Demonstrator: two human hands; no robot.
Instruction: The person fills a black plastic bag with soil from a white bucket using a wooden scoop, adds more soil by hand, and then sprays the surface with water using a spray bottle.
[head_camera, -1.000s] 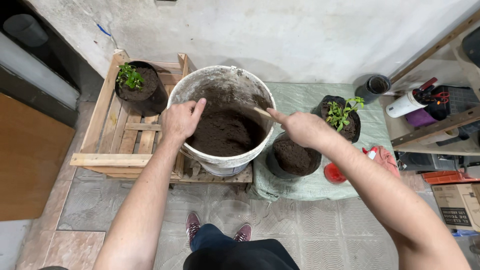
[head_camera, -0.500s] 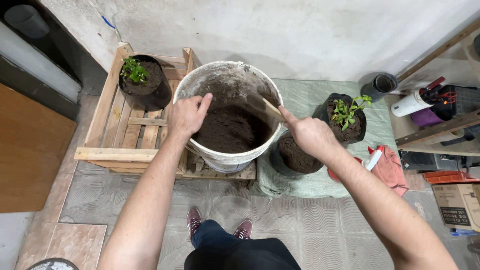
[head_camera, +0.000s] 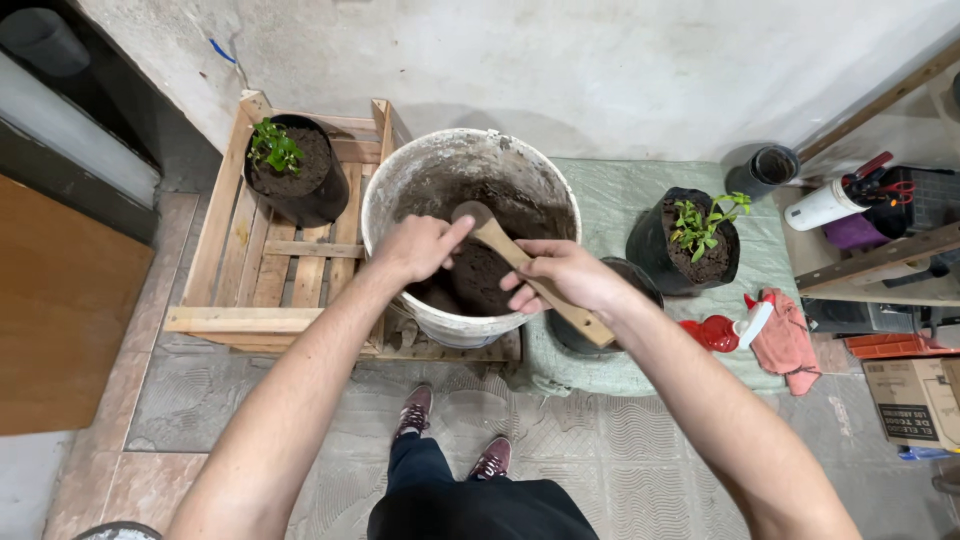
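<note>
- The wooden spoon (head_camera: 530, 275) lies slanted over the near rim of the white bucket (head_camera: 400, 195), its bowl raised above the dark soil (head_camera: 475, 280).
- The right hand (head_camera: 565, 275) is closed around the spoon's handle; the left hand (head_camera: 418, 247) curls its fingers at the spoon's bowl end, seemingly steadying it.
- The bucket sits at the right end of a wooden crate (head_camera: 255, 300), beside 1 potted seedling (head_camera: 290, 165).
- Right of the bucket, on a green sheet (head_camera: 620, 200): a black bag pot (head_camera: 695, 240) with a plant, and a dark pot (head_camera: 640, 280) just under the right wrist, crowding it.
- Farther right lie a red spray bottle (head_camera: 725, 330) and a pink rag (head_camera: 785, 335).

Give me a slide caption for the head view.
Both hands grip a wooden spoon over a soil-filled white bucket.
</note>
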